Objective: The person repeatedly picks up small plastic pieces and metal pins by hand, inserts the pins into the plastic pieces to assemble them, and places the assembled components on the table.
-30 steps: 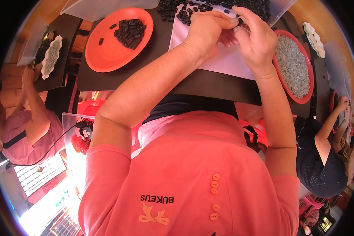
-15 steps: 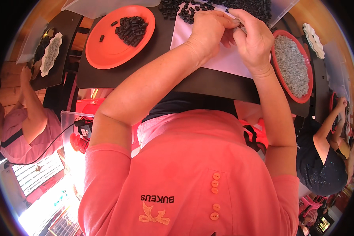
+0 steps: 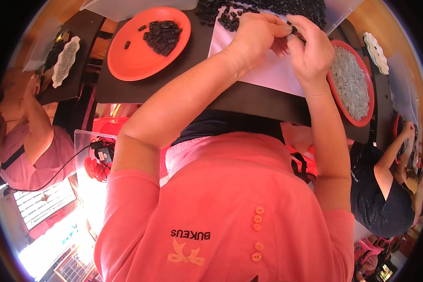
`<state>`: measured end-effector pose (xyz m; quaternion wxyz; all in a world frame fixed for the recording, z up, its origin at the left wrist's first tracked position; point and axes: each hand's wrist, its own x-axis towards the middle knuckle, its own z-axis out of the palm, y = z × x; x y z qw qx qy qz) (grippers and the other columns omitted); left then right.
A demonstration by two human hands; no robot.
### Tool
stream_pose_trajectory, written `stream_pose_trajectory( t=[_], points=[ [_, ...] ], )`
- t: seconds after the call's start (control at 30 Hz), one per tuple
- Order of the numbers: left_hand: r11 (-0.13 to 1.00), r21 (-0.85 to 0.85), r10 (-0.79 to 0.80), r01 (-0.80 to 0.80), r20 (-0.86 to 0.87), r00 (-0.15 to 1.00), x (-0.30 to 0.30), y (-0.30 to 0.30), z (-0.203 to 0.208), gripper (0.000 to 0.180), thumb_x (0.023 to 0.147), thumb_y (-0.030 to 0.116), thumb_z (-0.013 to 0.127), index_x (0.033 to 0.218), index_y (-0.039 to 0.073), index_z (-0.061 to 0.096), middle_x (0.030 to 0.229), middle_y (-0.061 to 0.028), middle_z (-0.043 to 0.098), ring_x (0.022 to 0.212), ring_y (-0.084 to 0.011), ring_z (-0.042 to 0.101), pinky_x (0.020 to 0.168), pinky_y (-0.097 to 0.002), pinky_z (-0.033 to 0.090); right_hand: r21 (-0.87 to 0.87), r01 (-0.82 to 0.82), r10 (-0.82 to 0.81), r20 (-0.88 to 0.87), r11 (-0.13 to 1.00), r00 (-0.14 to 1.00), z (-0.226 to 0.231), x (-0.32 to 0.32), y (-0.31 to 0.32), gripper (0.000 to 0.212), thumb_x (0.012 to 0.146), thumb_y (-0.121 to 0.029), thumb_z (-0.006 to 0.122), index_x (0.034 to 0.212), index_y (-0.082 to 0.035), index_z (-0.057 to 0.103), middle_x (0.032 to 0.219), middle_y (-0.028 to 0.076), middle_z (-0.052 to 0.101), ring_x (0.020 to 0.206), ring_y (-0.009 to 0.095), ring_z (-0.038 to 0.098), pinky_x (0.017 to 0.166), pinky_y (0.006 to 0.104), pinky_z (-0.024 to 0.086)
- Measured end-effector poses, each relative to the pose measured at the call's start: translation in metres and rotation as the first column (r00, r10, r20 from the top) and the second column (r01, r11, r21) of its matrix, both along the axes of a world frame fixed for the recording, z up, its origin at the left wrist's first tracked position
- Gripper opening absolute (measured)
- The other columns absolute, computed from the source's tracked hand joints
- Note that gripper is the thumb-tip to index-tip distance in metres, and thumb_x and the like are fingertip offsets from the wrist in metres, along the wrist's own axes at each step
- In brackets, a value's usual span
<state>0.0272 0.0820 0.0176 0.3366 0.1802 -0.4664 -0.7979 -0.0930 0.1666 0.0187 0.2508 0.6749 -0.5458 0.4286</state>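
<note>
Both my hands meet above a white sheet (image 3: 279, 77) on the dark table. My right hand (image 3: 313, 54) pinches a small black plastic piece (image 3: 294, 30) between thumb and fingers. Close against it, my left hand (image 3: 256, 40) is closed in a pinch, its fingertips at the piece; whatever it holds is too small to make out. Beyond my hands lies a big heap of similar black pieces (image 3: 298, 10), some spilling onto the sheet. Right of my right hand, an oval red tray (image 3: 370, 101) is full of small clear-grey pieces (image 3: 350, 82).
An orange-red plate (image 3: 127, 66) at the left bears a cluster of black pieces (image 3: 162, 37). Clear plastic bins (image 3: 340, 14) border the far side. Co-workers sit left (image 3: 37, 141) and right (image 3: 385, 188), with white scalloped trays (image 3: 66, 61) beside them.
A black piece now shows between my right fingertips, where only pinched fingers showed before. My right hand has shifted slightly right. The whole view has moved a little.
</note>
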Motion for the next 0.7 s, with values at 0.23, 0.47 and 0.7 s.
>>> stream_pose_trajectory(
  t=[0.23,0.47,0.7],
  points=[
    [0.963,-0.258,0.119,-0.082,0.13,0.984,0.016,-0.006,0.025,0.019,0.081,0.01,0.074,0.077,-0.008,0.068,0.065,-0.0133,0.065,0.052,-0.0176,0.062,0.048,-0.0279,0.05,0.099,-0.237,0.191,0.343,0.966,0.92,0.006,0.017,0.0,0.045,0.082,-0.005,0.075,0.124,-0.004,0.06,0.108,0.01,0.069,0.099,0.019,0.066,0.091,0.0313,0.05],
    [0.548,-0.827,0.704,-0.128,0.373,0.604,0.135,-0.06,0.043,0.014,0.079,0.012,0.076,0.087,0.001,0.073,0.073,-0.0006,0.066,0.063,-0.009,0.06,0.058,-0.0227,0.046,0.051,-0.209,0.126,0.655,0.977,0.746,0.012,-0.022,0.004,0.026,0.087,-0.005,0.07,0.112,-0.001,0.066,0.096,0.009,0.071,0.089,0.012,0.066,0.083,0.0262,0.051],
    [0.398,-0.917,0.574,0.005,0.253,0.779,0.072,-0.029,0.023,0.016,0.079,0.012,0.075,0.091,0.0,0.073,0.078,-0.0031,0.065,0.07,-0.0091,0.059,0.065,-0.0243,0.048,-0.116,-0.24,0.221,0.851,0.964,0.476,0.026,-0.025,0.008,0.013,0.084,0.0,0.066,0.097,0.002,0.064,0.079,0.006,0.068,0.067,0.013,0.063,0.063,0.0237,0.048]
  ],
)
